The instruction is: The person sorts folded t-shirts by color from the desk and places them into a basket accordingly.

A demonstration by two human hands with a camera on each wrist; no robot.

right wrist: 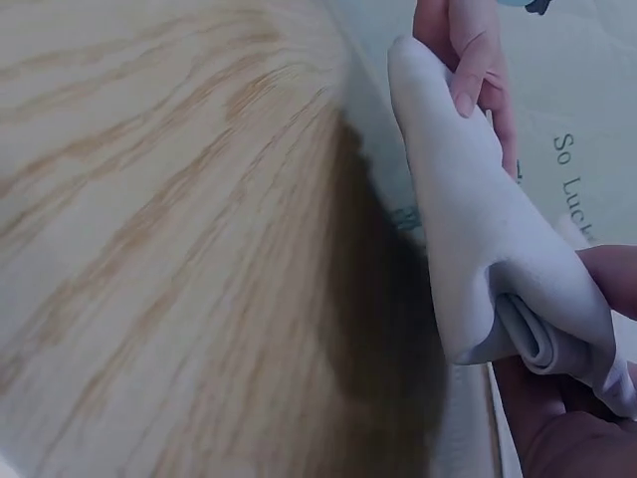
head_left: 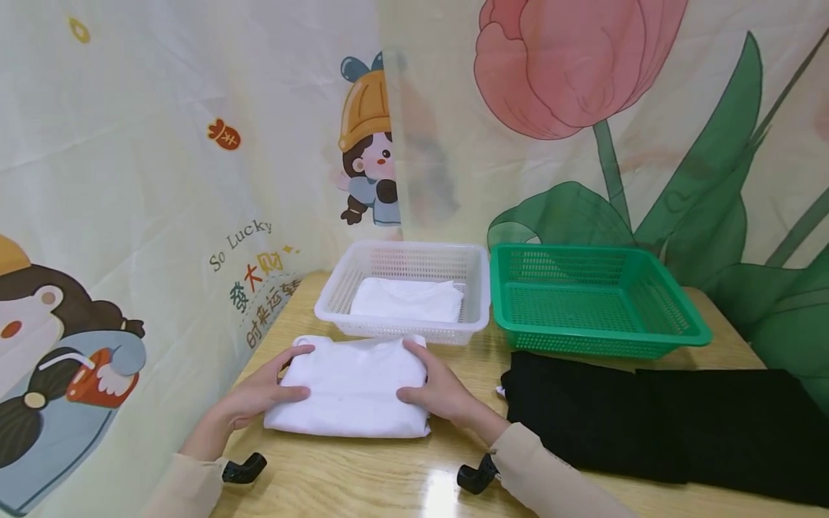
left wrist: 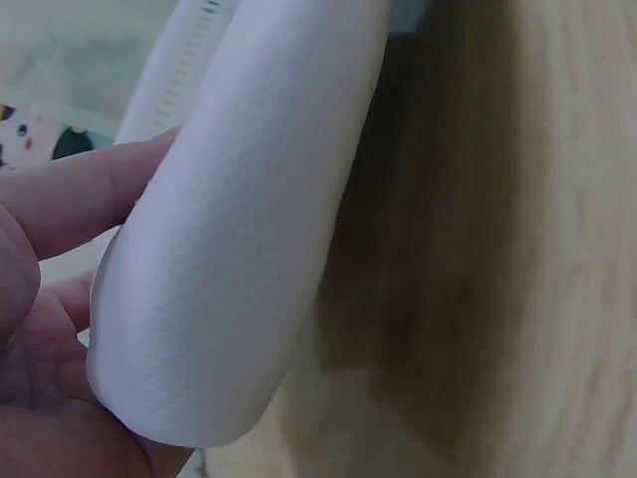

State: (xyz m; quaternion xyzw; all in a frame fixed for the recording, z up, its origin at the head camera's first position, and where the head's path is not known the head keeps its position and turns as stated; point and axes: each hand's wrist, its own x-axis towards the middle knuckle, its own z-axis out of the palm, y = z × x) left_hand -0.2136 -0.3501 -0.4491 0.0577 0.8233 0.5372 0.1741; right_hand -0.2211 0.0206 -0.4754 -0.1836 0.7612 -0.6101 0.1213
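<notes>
A folded white shirt (head_left: pixel 350 396), its neckline along the far edge, is held between both hands in the head view. My left hand (head_left: pixel 265 388) grips its left side, thumb on the top face and fingers around the edge. The right hand (head_left: pixel 443 388) grips the right side the same way. In the right wrist view the folded layers (right wrist: pixel 542 344) show at the end by the right hand, and the shirt is lifted off the table with a shadow below. Behind it, a white basket (head_left: pixel 401 331) contains another folded white shirt (head_left: pixel 408 301).
A green basket (head_left: pixel 602 342) stands right of the white one, with nothing in it. Folded black garments (head_left: pixel 596 417) lie side by side on the right of the wooden table (head_left: pixel 337 478). A printed curtain (head_left: pixel 162 180) hangs behind and to the left.
</notes>
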